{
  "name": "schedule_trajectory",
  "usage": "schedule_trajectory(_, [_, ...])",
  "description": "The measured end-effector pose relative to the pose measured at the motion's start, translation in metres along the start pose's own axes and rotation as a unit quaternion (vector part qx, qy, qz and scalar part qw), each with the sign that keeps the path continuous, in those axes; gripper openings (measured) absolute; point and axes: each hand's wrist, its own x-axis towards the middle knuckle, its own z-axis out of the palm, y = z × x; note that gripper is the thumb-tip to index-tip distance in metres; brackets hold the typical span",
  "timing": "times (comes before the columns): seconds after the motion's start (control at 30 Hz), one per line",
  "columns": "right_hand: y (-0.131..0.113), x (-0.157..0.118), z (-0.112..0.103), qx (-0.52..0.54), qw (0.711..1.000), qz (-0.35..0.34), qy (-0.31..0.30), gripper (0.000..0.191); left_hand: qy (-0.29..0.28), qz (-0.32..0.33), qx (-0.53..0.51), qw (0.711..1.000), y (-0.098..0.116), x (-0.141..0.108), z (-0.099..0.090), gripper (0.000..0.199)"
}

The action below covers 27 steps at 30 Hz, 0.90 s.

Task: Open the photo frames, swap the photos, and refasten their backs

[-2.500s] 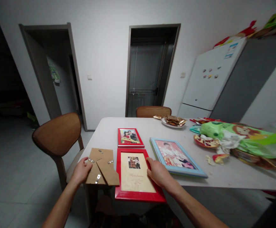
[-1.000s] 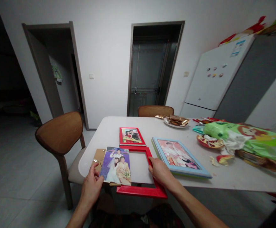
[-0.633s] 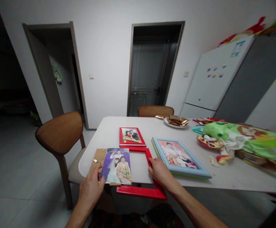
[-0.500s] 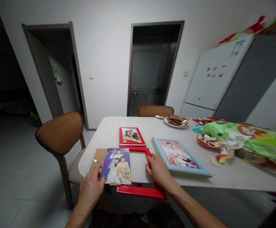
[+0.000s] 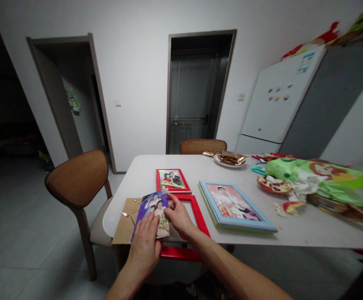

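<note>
A wedding photo (image 5: 162,227) with a purple backdrop is tilted over the near left part of the table. My left hand (image 5: 145,241) holds its lower part, fingers laid across the picture. My right hand (image 5: 180,216) pinches the photo's right side, thumb in front. Partly under the photo and my wrists lies an empty red picture frame (image 5: 199,214), its near side jutting past the table edge. A brown backing board (image 5: 123,225) with metal clips rests left of the photo. Beyond them lies a red framed photo (image 5: 184,183).
To the right, a light blue framed picture (image 5: 220,221) lies on a stack with a green edge. Farther off are a plate of gold packets (image 5: 231,158), pomegranate pieces (image 5: 275,185) and a green tissue pack (image 5: 340,175). A wooden chair (image 5: 78,179) stands at the left.
My right hand has left the red frame and taken hold of the photo. The photo has moved right and tilted, uncovering more of the backing board. My left hand has moved right with it.
</note>
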Motion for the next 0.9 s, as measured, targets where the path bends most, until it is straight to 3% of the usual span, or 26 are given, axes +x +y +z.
schedule_trajectory(0.1, [-0.027, -0.008, 0.006, 0.065, 0.996, -0.049, -0.023, 0.064, 0.067, 0.005, -0.084, 0.994, 0.004, 0.014, -0.006, 0.05])
schedule_trajectory(0.2, [-0.038, -0.015, 0.001, 0.081, 0.995, -0.053, -0.021, 0.06, 0.136, -0.055, -0.211, 0.966, 0.014, 0.025, -0.013, 0.039])
schedule_trajectory(0.3, [-0.026, -0.017, -0.012, 0.041, 0.998, 0.042, 0.02, 0.052, 0.185, -0.158, -0.372, 0.896, 0.03, 0.032, -0.012, 0.035])
schedule_trajectory(0.4, [-0.007, -0.016, -0.027, 0.09, 0.987, 0.134, 0.015, 0.037, 0.179, -0.22, -0.514, 0.81, 0.046, 0.033, -0.002, 0.04])
schedule_trajectory(0.5, [0.0, -0.015, -0.043, 0.166, 0.981, 0.095, 0.029, 0.03, 0.141, -0.22, -0.568, 0.78, 0.052, 0.033, 0.007, 0.044])
schedule_trajectory(0.63, [-0.005, -0.012, -0.071, 0.136, 0.985, 0.088, 0.062, 0.04, 0.099, -0.231, -0.528, 0.811, 0.036, 0.028, 0.01, 0.052])
schedule_trajectory(0.73, [-0.003, -0.007, -0.088, 0.05, 0.99, 0.1, 0.08, 0.046, 0.047, -0.232, -0.415, 0.879, 0.025, 0.021, 0.008, 0.046])
schedule_trajectory(0.8, [0.003, -0.004, -0.093, -0.015, 0.992, 0.095, 0.084, 0.046, 0.003, -0.197, -0.317, 0.928, 0.025, 0.014, 0.006, 0.041])
schedule_trajectory(0.9, [0.012, 0.003, -0.093, -0.09, 0.99, 0.08, 0.08, 0.044, -0.047, -0.13, -0.21, 0.968, 0.031, 0.007, 0.007, 0.04])
